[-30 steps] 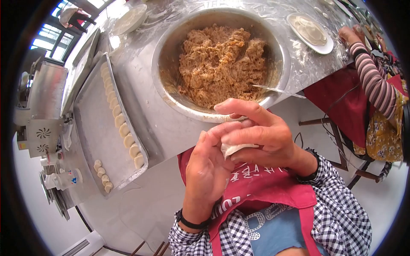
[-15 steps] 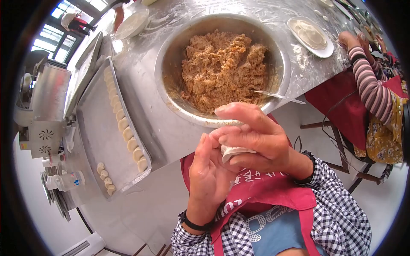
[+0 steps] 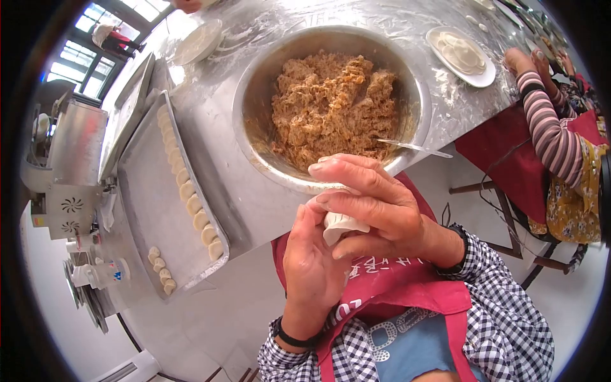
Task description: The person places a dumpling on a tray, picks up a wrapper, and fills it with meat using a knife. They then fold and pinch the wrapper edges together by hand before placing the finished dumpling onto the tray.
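Head view: your right hand (image 3: 388, 207) pinches soft white dough (image 3: 344, 228) between thumb and fingers; your left hand (image 3: 310, 274) touches alongside, its grip unclear. More ridged dough shows than a second ago — shaping seems ongoing. Beyond: coarse filling (image 3: 334, 105) in a smooth steel bowl (image 3: 259, 127), rounded pieces (image 3: 194, 204) on a tray (image 3: 153, 197).

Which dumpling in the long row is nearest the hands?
The end dumpling, by the corner of the metal tray closest to the left hand; others in its row lie farther off.
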The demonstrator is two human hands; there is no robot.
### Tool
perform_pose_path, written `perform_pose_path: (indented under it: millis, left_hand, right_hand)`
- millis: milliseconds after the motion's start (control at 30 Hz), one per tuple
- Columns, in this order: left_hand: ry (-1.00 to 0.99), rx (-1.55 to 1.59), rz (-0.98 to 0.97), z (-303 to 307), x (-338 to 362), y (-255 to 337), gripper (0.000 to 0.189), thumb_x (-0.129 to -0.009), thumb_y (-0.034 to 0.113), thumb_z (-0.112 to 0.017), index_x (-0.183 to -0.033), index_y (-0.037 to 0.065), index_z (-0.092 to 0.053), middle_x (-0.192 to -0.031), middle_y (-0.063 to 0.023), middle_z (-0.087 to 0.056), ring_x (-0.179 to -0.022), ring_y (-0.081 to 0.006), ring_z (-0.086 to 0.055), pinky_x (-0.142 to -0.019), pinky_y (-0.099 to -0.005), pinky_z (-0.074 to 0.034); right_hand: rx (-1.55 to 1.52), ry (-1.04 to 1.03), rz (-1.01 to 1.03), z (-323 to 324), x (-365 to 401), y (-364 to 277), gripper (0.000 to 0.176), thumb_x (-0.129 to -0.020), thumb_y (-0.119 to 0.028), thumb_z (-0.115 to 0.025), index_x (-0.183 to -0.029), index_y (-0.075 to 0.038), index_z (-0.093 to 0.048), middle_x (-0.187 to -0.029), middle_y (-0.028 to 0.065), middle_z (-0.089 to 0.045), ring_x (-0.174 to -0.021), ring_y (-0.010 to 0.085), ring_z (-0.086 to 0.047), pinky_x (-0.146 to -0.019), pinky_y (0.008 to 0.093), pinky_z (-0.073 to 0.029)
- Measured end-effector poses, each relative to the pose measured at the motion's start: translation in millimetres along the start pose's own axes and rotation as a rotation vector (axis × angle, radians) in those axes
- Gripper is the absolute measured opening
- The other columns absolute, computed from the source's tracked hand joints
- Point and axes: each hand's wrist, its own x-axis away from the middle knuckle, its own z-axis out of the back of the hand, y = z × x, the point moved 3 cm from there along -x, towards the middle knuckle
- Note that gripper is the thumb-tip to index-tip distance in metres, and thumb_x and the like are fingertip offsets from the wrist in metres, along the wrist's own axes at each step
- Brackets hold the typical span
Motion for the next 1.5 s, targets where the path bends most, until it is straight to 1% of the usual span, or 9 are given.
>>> perform_pose_path:
  millis: [267, 333, 567, 667, 867, 933, 1100, 1233, 1500]
  left_hand:
    - [-0.014, 0.133, -0.032, -4.5, 0.9, -3.2, 0.043, -0.097, 0.034, -0.026, -0.120, 0.002, -0.043, -0.116, -0.0104, -0.051, -0.106, -0.0206, -0.051, -0.089, -0.0347, -0.043]
    - [-0.071, 0.276, -0.041, -0.8, 0.3, -5.1, 0.044, -0.097, 0.034, -0.026, -0.124, 0.001, -0.038, -0.120, -0.0162, -0.049, -0.110, -0.0268, -0.051, -0.093, -0.0396, -0.044]
    - [-0.138, 0.212, 0.066, 6.4, -0.9, -2.3, 0.044, -0.097, 0.034, -0.025, -0.125, 0.001, -0.036, -0.121, -0.0167, -0.047, -0.110, -0.0286, -0.051, -0.092, -0.0401, -0.044]
    - [-0.144, 0.394, 0.083, 2.9, -1.0, -2.7, 0.046, -0.097, 0.035, -0.025, -0.126, 0.001, -0.036, -0.122, -0.0173, -0.047, -0.110, -0.0287, -0.051, -0.092, -0.0394, -0.043]
    - [0.022, 0.249, 0.056, -0.3, 1.7, 3.8, 0.043, -0.097, 0.034, -0.029, -0.123, 0.001, -0.040, -0.118, -0.0110, -0.051, -0.109, -0.0212, -0.050, -0.090, -0.0333, -0.043]
    - [-0.096, 0.234, 0.058, 9.6, 4.7, 8.4, 0.043, -0.096, 0.033, -0.031, -0.123, 0.001, -0.041, -0.119, -0.0109, -0.051, -0.110, -0.0198, -0.050, -0.090, -0.0322, -0.043]
    - [0.112, -0.134, -0.173, 29.6, 22.8, 45.0, 0.036, -0.084, 0.005, -0.054, -0.118, -0.002, -0.043, -0.118, -0.0139, -0.051, -0.110, -0.0241, -0.051, -0.097, -0.0410, -0.044]
    - [0.251, -0.369, -0.356, 56.9, 48.7, 93.0, 0.038, -0.084, 0.007, -0.055, -0.118, -0.004, -0.042, -0.119, -0.0176, -0.050, -0.111, -0.0290, -0.051, -0.095, -0.0400, -0.046]
    - [0.521, -0.956, -0.642, 72.1, 74.6, 218.4, 0.023, -0.086, 0.004, -0.049, -0.108, -0.003, -0.052, -0.104, -0.0125, -0.058, -0.091, -0.0177, -0.060, -0.078, -0.0276, -0.053]
  right_hand:
    - [0.150, -0.095, 0.121, 1.6, 5.3, -2.2, 0.030, -0.065, -0.016, -0.070, -0.091, -0.001, -0.066, -0.116, 0.0150, -0.056, -0.106, 0.0336, -0.053, -0.089, 0.0435, -0.043]
    - [0.152, -0.097, 0.136, 2.1, 3.8, -1.1, 0.030, -0.066, -0.017, -0.070, -0.091, -0.002, -0.065, -0.115, 0.0153, -0.056, -0.106, 0.0333, -0.053, -0.089, 0.0435, -0.043]
    - [0.035, 0.027, -0.028, 0.8, 2.9, -1.5, 0.030, -0.072, -0.022, -0.067, -0.094, -0.001, -0.064, -0.116, 0.0172, -0.056, -0.107, 0.0339, -0.053, -0.089, 0.0436, -0.043]
    - [0.107, 0.008, 0.067, 1.8, 3.9, -2.1, 0.030, -0.071, -0.020, -0.067, -0.094, -0.001, -0.065, -0.114, 0.0164, -0.057, -0.107, 0.0339, -0.053, -0.088, 0.0424, -0.044]
    - [0.146, -0.070, 0.125, -5.0, 3.2, -2.0, 0.026, -0.067, -0.015, -0.067, -0.089, 0.000, -0.064, -0.108, 0.0139, -0.060, -0.107, 0.0338, -0.053, -0.086, 0.0427, -0.044]
    - [0.100, -0.056, 0.162, -11.3, 0.8, -2.7, 0.028, -0.069, -0.016, -0.068, -0.091, 0.001, -0.062, -0.109, 0.0164, -0.059, -0.106, 0.0351, -0.053, -0.086, 0.0446, -0.043]
    - [0.029, -0.034, 0.043, 3.1, -5.0, -14.1, 0.035, -0.063, -0.009, -0.072, -0.094, 0.002, -0.060, -0.101, 0.0216, -0.060, -0.092, 0.0327, -0.060, -0.077, 0.0390, -0.049]
    - [0.002, -0.056, 0.055, 17.4, -2.1, -18.4, 0.027, -0.065, 0.002, -0.068, -0.091, 0.005, -0.059, -0.098, 0.0237, -0.060, -0.082, 0.0297, -0.063, -0.070, 0.0336, -0.052]
    - [0.045, -0.001, 0.005, 49.6, 1.8, -24.9, 0.019, -0.073, 0.005, -0.061, -0.091, 0.003, -0.056, -0.094, 0.0239, -0.060, -0.075, 0.0236, -0.064, -0.068, 0.0307, -0.054]
